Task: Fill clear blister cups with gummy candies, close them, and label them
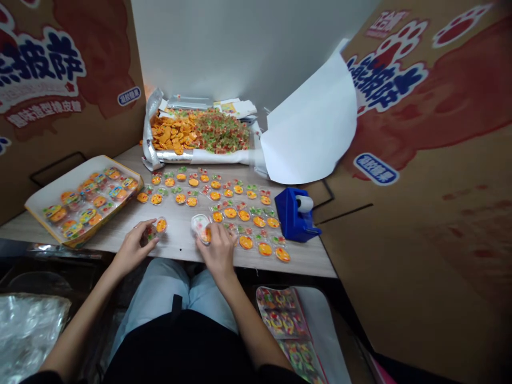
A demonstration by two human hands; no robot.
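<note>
My left hand [133,248] pinches a clear gummy packet [155,231], lying crosswise just ahead of it. My right hand [218,250] grips a second packet [201,228] at its left (fingertips [212,230] pressed together), below the rows of packets [224,205].

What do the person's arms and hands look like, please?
The left forearm and right forearm are bare, ending in black sleeves at the frame's edge. The left hand seems to wear a thin ring; the right hand shows none.
</note>
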